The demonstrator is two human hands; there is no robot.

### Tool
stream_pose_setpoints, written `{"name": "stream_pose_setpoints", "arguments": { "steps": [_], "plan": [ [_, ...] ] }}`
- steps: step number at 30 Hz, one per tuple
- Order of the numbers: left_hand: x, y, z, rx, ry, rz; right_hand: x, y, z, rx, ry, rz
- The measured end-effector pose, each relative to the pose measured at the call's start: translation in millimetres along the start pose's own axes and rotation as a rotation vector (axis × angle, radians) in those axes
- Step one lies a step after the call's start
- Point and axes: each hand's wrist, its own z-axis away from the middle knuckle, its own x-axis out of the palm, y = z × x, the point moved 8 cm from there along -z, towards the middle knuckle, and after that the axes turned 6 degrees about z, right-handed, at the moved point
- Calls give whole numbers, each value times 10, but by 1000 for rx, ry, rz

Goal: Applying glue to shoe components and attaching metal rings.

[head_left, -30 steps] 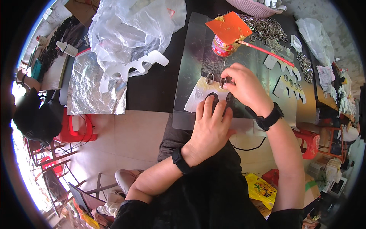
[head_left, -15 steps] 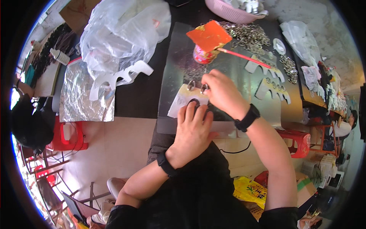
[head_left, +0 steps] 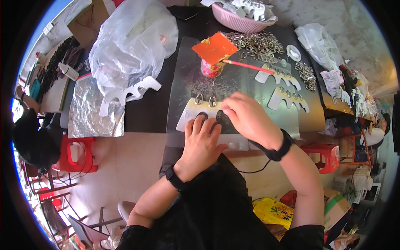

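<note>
A white cut-out strip (head_left: 188, 113) with scalloped notches and a yellowish upper edge lies on the clear mat before me. Two metal rings (head_left: 212, 101) stand along that edge. My left hand (head_left: 201, 143) rests with fingers apart on the strip's lower side, fingertips at the dark notches. Over the strip's right end, my right hand (head_left: 252, 118) is closed, thumb against curled fingers; whatever they pinch is hidden. Farther right lie two similar strips, an upper strip (head_left: 261, 76) and a lower strip (head_left: 275, 100), both with rings along their edges.
Behind the strip stands a patterned can (head_left: 211, 71) under an orange card (head_left: 215, 48), with a red stick (head_left: 249, 66) reaching right. Loose rings (head_left: 260, 46) are heaped beyond, near a pink basket (head_left: 237, 21). A plastic bag (head_left: 129, 46) and foil sheet (head_left: 99, 112) lie left.
My right hand has left the second ring and moved along the strip to its right end. My left hand stays on the strip. The whole view has shifted slightly.
</note>
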Motion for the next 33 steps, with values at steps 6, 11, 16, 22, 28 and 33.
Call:
{"name": "stream_pose_setpoints", "arguments": {
  "steps": [6, 11, 16, 22, 28, 33],
  "plan": [
    [-43, 21, -5, -27, -28, 1, -534, 705, 360, 341, -44, -9],
    [-66, 78, -46, -36, -74, -12, -972, 1665, 352, 540, 93, 164],
    [-70, 44, -102, -54, -99, 19, -1116, 1934, -260, 340, 173, 455],
    [-114, -21, -149, -66, -131, 68, -703, 1834, -940, 111, 200, 866],
    [-130, -121, -190, -57, -134, 111, -402, 2085, -1240, 64, 74, 712],
    [-156, -102, -166, -45, -137, 91, -311, 2158, -1299, 81, -6, 697]
  ]
}}
